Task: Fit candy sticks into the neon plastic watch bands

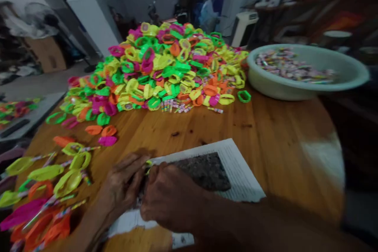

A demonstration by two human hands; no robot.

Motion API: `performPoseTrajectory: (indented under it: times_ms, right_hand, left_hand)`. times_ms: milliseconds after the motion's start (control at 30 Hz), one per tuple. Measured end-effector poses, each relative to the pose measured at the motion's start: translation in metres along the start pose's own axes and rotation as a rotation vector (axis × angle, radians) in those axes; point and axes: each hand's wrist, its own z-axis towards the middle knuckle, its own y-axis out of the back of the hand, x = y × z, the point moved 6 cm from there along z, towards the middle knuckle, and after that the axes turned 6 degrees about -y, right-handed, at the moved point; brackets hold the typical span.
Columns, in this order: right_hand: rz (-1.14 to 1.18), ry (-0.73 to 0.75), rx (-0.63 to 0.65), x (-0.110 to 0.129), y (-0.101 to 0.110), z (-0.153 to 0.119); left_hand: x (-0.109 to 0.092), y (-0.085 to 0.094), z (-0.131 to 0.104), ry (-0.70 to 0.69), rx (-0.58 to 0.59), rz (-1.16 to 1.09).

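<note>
My left hand (125, 181) lies over the left end of a dark speckled slab (203, 169), its fingers bent and pressed close together. Against it, my right hand (168, 197) is curled into a fist on the same end of the slab. A small yellow piece (148, 163) shows between the fingers of both hands; most of it is hidden, and which fingers grip it is unclear. Beneath the slab are printed paper sheets (243, 173) on the round wooden table (283, 138).
A large heap of neon bands (165, 67) covers the table's back. Small patterned tubes (174, 106) lie before it. At the right stands a pale basin (280, 86) of similar tubes. Bands with tubes attached (67, 181) lie at the left.
</note>
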Motion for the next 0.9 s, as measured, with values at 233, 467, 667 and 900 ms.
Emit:
performPoseTrajectory:
  times_ms: [233,467,667,900]
  right_hand:
    - [-0.184,-0.16,0.117,-0.009,0.0,-0.004]
    - [-0.251,-0.315,0.198,-0.028,-0.006,-0.008]
    - [-0.325,-0.278,0.165,-0.02,-0.007,-0.009]
    - [-0.301,-0.28,0.173,-0.013,-0.008,0.001]
  left_hand:
    - [-0.015,0.004,0.024,-0.069,-0.012,-0.018]
    - [-0.007,0.001,0.024,0.054,-0.018,-0.116]
    - [-0.006,-0.001,0.025,0.085,0.018,-0.133]
    - [-0.004,0.005,0.023,0.076,0.005,-0.17]
